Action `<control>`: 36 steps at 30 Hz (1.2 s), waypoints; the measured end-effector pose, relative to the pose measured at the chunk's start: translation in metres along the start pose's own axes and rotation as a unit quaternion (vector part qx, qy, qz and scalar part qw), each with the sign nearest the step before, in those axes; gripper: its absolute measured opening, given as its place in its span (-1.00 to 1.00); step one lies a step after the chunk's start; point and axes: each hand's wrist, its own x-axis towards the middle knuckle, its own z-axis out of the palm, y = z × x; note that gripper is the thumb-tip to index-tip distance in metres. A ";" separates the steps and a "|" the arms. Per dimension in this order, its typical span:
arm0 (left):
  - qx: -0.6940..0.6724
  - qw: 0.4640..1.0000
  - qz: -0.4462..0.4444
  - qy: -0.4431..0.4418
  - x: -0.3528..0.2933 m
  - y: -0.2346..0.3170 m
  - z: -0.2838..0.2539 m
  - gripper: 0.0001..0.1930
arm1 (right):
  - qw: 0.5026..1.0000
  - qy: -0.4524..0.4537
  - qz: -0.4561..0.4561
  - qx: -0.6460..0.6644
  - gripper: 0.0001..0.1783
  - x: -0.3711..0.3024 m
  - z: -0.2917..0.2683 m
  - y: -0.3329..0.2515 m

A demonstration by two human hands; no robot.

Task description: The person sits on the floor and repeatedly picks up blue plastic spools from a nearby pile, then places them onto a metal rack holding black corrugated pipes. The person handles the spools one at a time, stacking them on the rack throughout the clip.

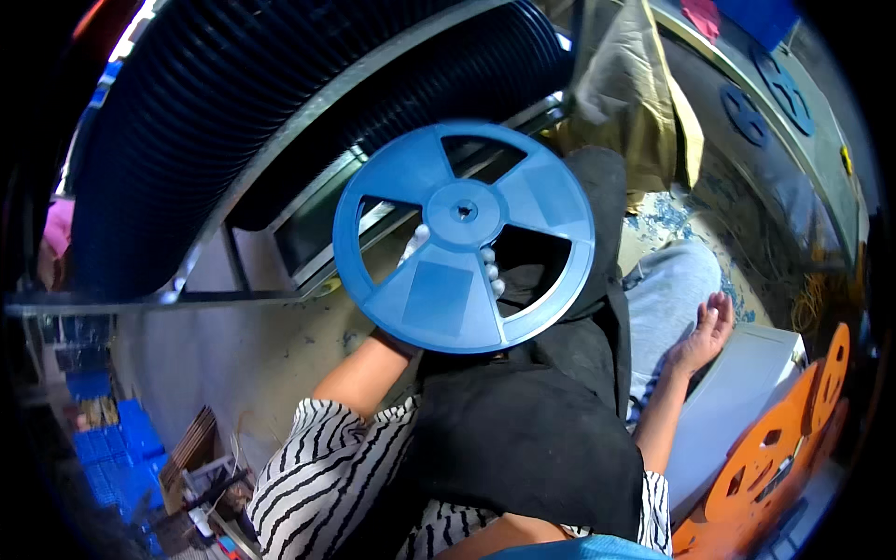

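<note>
A flat blue plastic reel (434, 299) with a round hub and three wide cut-outs lies face up over my lap. Holding it from underneath is my left hand (492, 273); its white-covered fingertips show through the cut-outs on both sides of the hub, while the palm is hidden behind the reel. My right hand (705, 338) rests apart from the reel, palm turned up beside my knee in light blue jeans (679, 280). Its fingers are loosely bent and nothing lies in them. A black apron (523, 411) covers my lap.
Long rows of dark ribbed discs (215, 103) sit in a metal frame (205, 297) ahead on the left. A brown sack (625, 93) stands beyond my knees. Orange reels (756, 467) lean by a pale box (737, 392) at right. Blue crates (117, 448) are at lower left.
</note>
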 end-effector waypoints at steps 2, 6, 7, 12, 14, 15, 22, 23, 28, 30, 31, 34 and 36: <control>-0.058 0.998 0.019 0.021 -0.042 0.008 -0.029 -0.31 | 1.000 -0.009 0.000 -0.001 -0.62 0.002 -0.001 0.002; -0.101 0.964 0.199 0.146 -0.101 0.020 -0.066 -0.35 | 0.999 -0.038 0.003 0.005 -0.61 0.005 0.007 0.006; -0.087 0.962 0.216 0.145 -0.100 0.032 -0.079 -0.37 | 0.999 -0.042 0.000 -0.002 -0.61 0.005 0.008 0.005; 0.017 0.962 0.245 0.121 -0.077 0.097 -0.138 -0.45 | 0.997 -0.076 -0.012 -0.026 -0.60 0.008 0.012 0.004; 0.050 0.960 0.247 0.126 -0.071 0.123 -0.158 -0.47 | 0.996 -0.084 -0.015 -0.036 -0.60 0.009 0.012 0.006; 0.062 0.961 0.241 0.122 -0.060 0.135 -0.168 -0.48 | 0.995 -0.082 -0.020 -0.044 -0.60 0.010 0.009 0.006; 0.162 0.948 0.194 0.195 -0.017 0.208 -0.212 -0.69 | 0.993 -0.079 -0.038 -0.073 -0.61 0.012 0.007 0.009; 0.197 0.928 0.189 0.252 -0.007 0.204 -0.195 -0.69 | 0.993 -0.076 -0.045 -0.083 -0.61 0.013 0.003 0.008; 0.229 0.909 0.239 0.253 0.009 0.210 -0.179 -0.71 | 0.985 -0.092 -0.068 -0.126 -0.61 0.013 0.000 0.008; 0.203 0.920 0.230 0.242 0.013 0.221 -0.189 -0.72 | 0.984 -0.099 -0.077 -0.125 -0.61 0.012 0.005 0.007; 0.193 0.920 0.240 0.244 0.016 0.225 -0.194 -0.72 | 0.984 -0.099 -0.075 -0.129 -0.61 0.012 0.007 0.006; 0.156 0.935 0.206 0.244 0.024 0.242 -0.203 -0.68 | 0.983 -0.101 -0.072 -0.132 -0.62 0.011 0.013 0.004; 0.185 0.919 0.225 0.265 0.032 0.245 -0.201 -0.64 | 0.981 -0.101 -0.082 -0.145 -0.62 0.009 0.016 0.002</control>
